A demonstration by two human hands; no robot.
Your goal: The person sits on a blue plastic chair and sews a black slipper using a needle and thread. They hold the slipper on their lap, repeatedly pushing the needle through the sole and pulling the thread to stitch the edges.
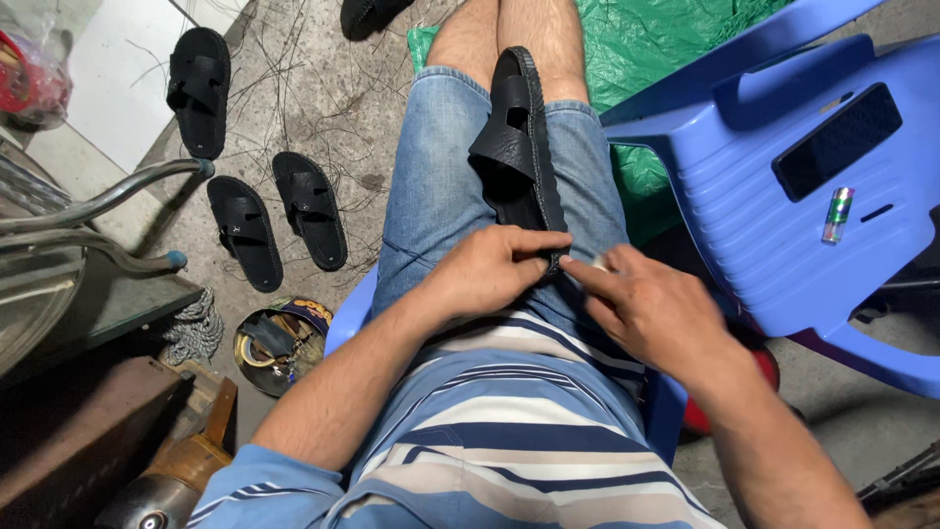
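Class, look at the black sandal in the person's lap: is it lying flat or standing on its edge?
On its edge. The black sandal rests between the thighs, sole rim up, strap facing left; the left hand pinches its near end beside the right hand.

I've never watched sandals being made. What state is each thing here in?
Black sandal: on its side along the lap, heel end gripped.
Left hand: closed on the sandal's heel end.
Right hand: at the heel edge, pinching something small.
Three sandals: flat on the floor.
Phone: screen dark, on the blue chair.
Lighter: lying flat.
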